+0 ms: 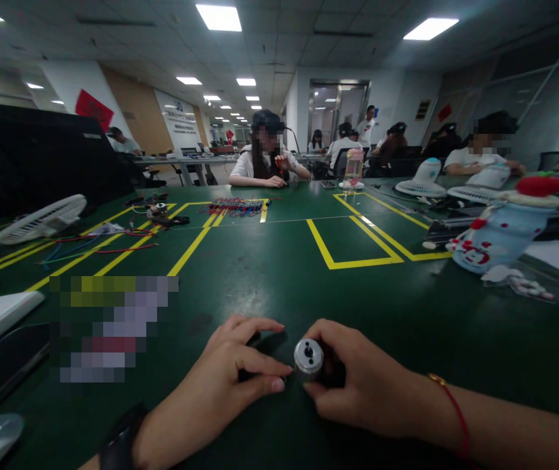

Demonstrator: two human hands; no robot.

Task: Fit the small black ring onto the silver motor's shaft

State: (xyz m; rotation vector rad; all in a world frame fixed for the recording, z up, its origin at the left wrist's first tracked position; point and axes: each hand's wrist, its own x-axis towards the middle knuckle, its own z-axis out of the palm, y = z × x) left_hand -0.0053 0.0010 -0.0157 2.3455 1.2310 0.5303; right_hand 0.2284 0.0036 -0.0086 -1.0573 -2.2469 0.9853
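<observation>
My right hand grips a small cylindrical metal motor between thumb and fingers, low over the green table. The motor stands upright, its silver end face up, with a dark centre and two small holes. Just left of it is my left hand, its thumb and one finger brought together in a pinch near the motor's side. Another finger of that hand stretches out apart. Whatever the pinch holds, if anything, is too small to make out.
The green table bears yellow tape lines. Loose wires and a white fan lie at left, a bundle of coloured wires at the far middle. A blue bottle stands at right. Across the table sits a person.
</observation>
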